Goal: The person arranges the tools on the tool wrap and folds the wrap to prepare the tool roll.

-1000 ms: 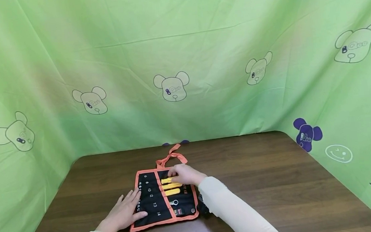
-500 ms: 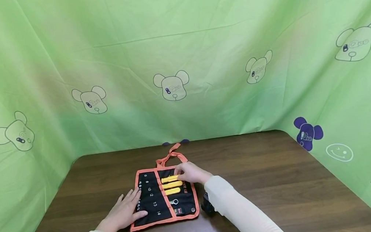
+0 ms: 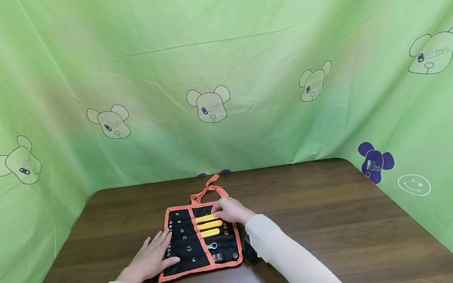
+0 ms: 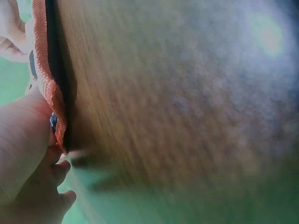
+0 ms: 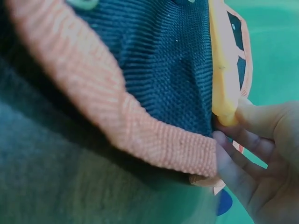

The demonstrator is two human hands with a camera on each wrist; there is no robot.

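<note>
A black tool roll [image 3: 183, 244] with orange edging lies spread on the table, numbers printed on its left panel. Three yellow handles stick out of pockets on its right half. My right hand [image 3: 232, 210] pinches the end of the farthest yellow-handled tool [image 3: 205, 218], whose other end is hidden in its pocket. In the right wrist view, the thumb and fingers are at the tip of that yellow handle [image 5: 225, 88]. My left hand [image 3: 149, 258] rests with extended fingers on the roll's left edge, thumb spread over the black cloth.
A ring-ended wrench [image 3: 212, 246] and a small labelled item [image 3: 218, 257] sit in the pockets nearer me. Orange ties [image 3: 209, 190] trail from the roll's far edge. Brown wooden table [image 3: 318, 223] surrounds it, with a green printed curtain [image 3: 258, 138] behind.
Over the last second my right hand has shifted right along the farthest yellow handle to its end, uncovering more of it, then slightly back left. The left hand has stayed in place.
</note>
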